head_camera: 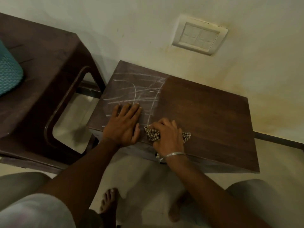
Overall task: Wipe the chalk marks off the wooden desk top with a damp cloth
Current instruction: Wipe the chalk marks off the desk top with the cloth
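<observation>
Chalk scribbles, white, beyond my flat left hand on the brown wooden bench; right hand grips bunched checked cloth. I'd wipe leftward, pressing firmly.

Bunched checked cloth at desk top front edge; white chalk marks over L half, prob. smeared.

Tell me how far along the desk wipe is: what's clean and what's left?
Roughly half done, judging by the surface. Done: the right part of the desk top looks dark and free of chalk. In hand: the right hand grips the checked cloth near the front edge, at the border of the chalk marks. Left: the scribbles across the left part, including where the left hand rests flat.
</observation>
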